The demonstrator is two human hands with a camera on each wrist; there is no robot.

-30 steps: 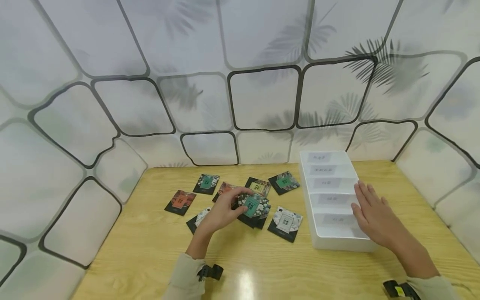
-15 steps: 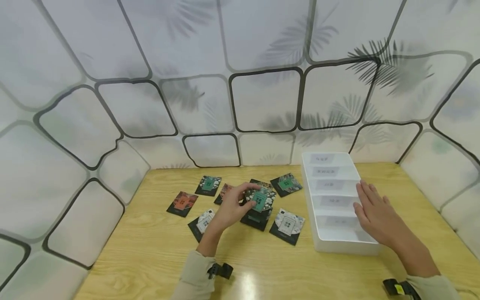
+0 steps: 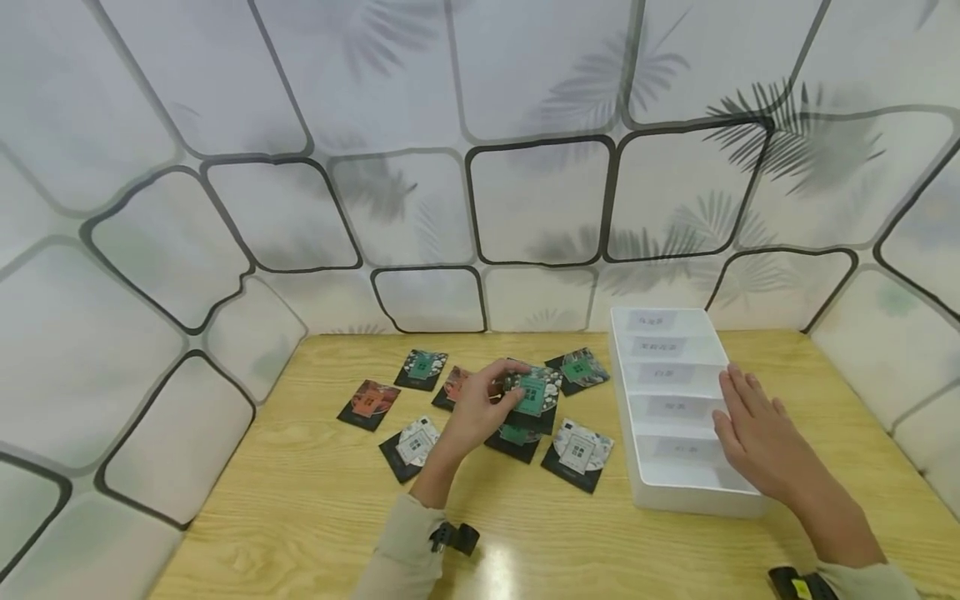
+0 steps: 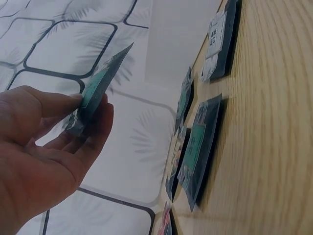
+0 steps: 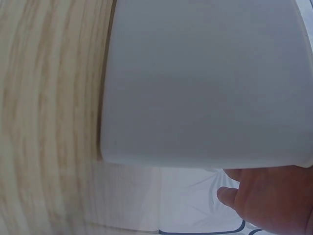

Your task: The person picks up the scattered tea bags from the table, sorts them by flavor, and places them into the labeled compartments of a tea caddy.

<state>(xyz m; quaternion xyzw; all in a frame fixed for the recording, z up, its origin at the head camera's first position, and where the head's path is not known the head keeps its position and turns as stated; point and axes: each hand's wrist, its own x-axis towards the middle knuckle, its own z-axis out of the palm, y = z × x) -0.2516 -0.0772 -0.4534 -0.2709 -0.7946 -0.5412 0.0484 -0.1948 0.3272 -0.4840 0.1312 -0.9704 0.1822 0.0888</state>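
My left hand [image 3: 472,417] pinches a sachet with a green label [image 3: 536,396] by its left edge. In the left wrist view that sachet, tilted and clear of the table, sits between thumb and fingers. Beneath it lies another green-labelled sachet [image 4: 198,147], partly covered in the head view. My right hand [image 3: 765,442] lies along the right side of a white divided box [image 3: 697,500], its fingers extended at the rim. In the right wrist view the box's outer wall [image 5: 205,88] hides most of that hand.
Flat on the wooden table [image 3: 315,508] lie sachets with red [image 3: 367,406], white [image 3: 577,454] and green labels [image 3: 423,367]. Several labelled compartments run along the box. A patterned curtain [image 3: 536,200] closes off the back and sides.
My left hand has lifted the green-labelled sachet off the pile and shifted slightly right, uncovering the green-labelled one below. My right hand stays at the box's side.
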